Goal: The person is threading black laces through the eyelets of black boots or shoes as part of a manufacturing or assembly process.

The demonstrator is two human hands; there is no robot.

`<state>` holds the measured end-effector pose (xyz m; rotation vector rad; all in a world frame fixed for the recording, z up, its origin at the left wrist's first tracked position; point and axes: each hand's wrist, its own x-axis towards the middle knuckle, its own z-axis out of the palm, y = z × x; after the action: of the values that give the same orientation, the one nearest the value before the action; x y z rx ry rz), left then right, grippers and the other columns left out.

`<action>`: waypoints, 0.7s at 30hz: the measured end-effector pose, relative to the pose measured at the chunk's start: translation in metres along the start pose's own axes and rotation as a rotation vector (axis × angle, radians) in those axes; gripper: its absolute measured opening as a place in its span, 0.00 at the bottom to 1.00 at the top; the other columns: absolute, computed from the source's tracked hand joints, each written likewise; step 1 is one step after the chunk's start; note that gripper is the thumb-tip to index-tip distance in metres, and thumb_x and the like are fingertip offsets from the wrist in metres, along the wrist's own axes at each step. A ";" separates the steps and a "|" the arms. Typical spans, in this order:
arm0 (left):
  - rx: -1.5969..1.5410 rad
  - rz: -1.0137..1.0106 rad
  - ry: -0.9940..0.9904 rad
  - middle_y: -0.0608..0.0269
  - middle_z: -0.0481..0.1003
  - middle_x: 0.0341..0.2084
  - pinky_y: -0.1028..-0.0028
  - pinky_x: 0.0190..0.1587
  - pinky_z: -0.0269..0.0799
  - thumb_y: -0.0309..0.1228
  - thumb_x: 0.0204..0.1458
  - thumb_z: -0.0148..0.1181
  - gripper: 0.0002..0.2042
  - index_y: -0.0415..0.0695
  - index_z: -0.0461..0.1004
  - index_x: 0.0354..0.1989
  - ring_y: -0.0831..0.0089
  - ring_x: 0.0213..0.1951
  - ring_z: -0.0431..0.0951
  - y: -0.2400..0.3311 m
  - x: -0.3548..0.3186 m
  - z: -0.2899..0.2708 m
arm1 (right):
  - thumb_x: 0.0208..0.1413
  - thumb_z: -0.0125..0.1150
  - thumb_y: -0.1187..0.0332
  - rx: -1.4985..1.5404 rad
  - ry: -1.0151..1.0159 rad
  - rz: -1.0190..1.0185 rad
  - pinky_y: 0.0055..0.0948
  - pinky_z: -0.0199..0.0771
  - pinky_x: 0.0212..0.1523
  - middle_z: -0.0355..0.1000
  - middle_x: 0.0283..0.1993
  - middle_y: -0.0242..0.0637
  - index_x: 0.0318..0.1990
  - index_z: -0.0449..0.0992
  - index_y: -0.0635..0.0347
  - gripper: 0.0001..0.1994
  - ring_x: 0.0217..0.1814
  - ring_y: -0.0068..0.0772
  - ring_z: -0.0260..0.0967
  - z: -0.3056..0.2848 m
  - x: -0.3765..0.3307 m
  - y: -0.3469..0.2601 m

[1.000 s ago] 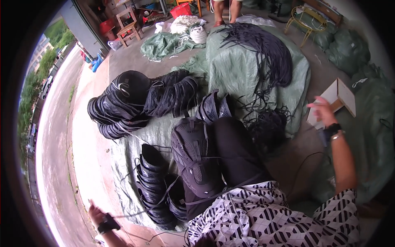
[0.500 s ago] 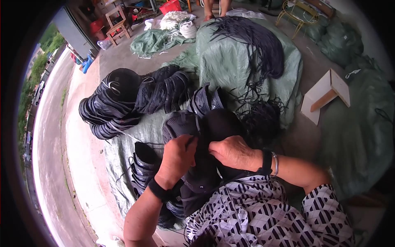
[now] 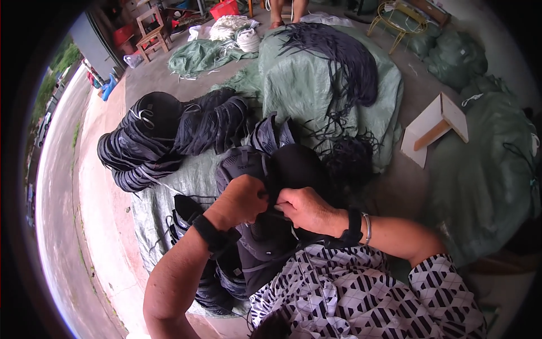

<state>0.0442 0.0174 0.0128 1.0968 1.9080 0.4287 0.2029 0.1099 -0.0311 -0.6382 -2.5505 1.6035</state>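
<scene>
A black shoe upper (image 3: 244, 163) lies over my lap, its heel end away from me and its rounded toe near my patterned clothing. Above its middle, my left hand (image 3: 240, 199) is closed, with a dark shoelace at its fingers. Close by on the right, my right hand (image 3: 309, 209) pinches a dark strand that looks like the same lace. The fingertips are only a short gap apart, and the hands hide the shoe's lacing area. More shoe uppers (image 3: 228, 277) are stacked beside my left forearm, partly covered by it.
Bundled black uppers (image 3: 144, 133) rest on green sheeting at the left. Ahead, a heap of black laces (image 3: 344, 56) drapes over a green-covered pile (image 3: 285, 85). An angled white board (image 3: 435, 127) and green sacks (image 3: 480, 186) are at the right. A person's legs (image 3: 276, 11) show at the far side.
My left hand has turned and come nearer the right one; my left forearm has swung outward to the left. The whole view has shifted slightly. Both hands stay closed over the shoe upper.
</scene>
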 end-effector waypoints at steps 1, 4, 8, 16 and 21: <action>-0.020 0.034 0.014 0.53 0.73 0.14 0.69 0.22 0.73 0.27 0.42 0.57 0.08 0.33 0.74 0.26 0.63 0.18 0.78 -0.003 0.000 0.001 | 0.53 0.57 0.70 0.048 -0.019 0.053 0.38 0.71 0.27 0.71 0.22 0.48 0.31 0.73 0.63 0.06 0.27 0.50 0.73 -0.002 -0.001 -0.001; -0.073 0.052 0.019 0.53 0.73 0.14 0.70 0.21 0.73 0.26 0.41 0.57 0.07 0.34 0.74 0.26 0.64 0.17 0.78 -0.004 0.000 0.001 | 0.54 0.57 0.70 0.069 0.000 0.034 0.37 0.69 0.25 0.71 0.21 0.48 0.31 0.72 0.64 0.06 0.25 0.47 0.73 0.001 0.000 0.005; 0.048 0.124 0.084 0.52 0.74 0.15 0.69 0.23 0.74 0.26 0.40 0.57 0.07 0.36 0.75 0.27 0.62 0.19 0.78 -0.017 0.005 0.007 | 0.57 0.54 0.72 0.036 -0.006 -0.049 0.24 0.69 0.18 0.71 0.21 0.37 0.33 0.71 0.66 0.05 0.18 0.25 0.71 0.004 0.002 0.008; 0.131 0.138 0.154 0.53 0.74 0.16 0.68 0.25 0.73 0.27 0.41 0.58 0.08 0.37 0.74 0.29 0.62 0.19 0.77 -0.013 0.006 0.016 | 0.58 0.53 0.71 0.051 0.028 0.011 0.24 0.70 0.18 0.71 0.21 0.37 0.33 0.71 0.65 0.06 0.17 0.26 0.71 0.009 0.001 0.005; 0.431 0.005 0.296 0.51 0.77 0.24 0.61 0.37 0.74 0.34 0.41 0.55 0.10 0.43 0.76 0.30 0.54 0.33 0.78 -0.002 -0.003 0.030 | 0.53 0.54 0.72 -0.153 0.118 -0.220 0.45 0.71 0.30 0.70 0.24 0.55 0.30 0.68 0.67 0.06 0.30 0.60 0.69 0.019 -0.001 0.003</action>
<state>0.0684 0.0098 -0.0038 1.3729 2.3304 0.1908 0.1997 0.0948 -0.0421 -0.4297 -2.5694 1.2740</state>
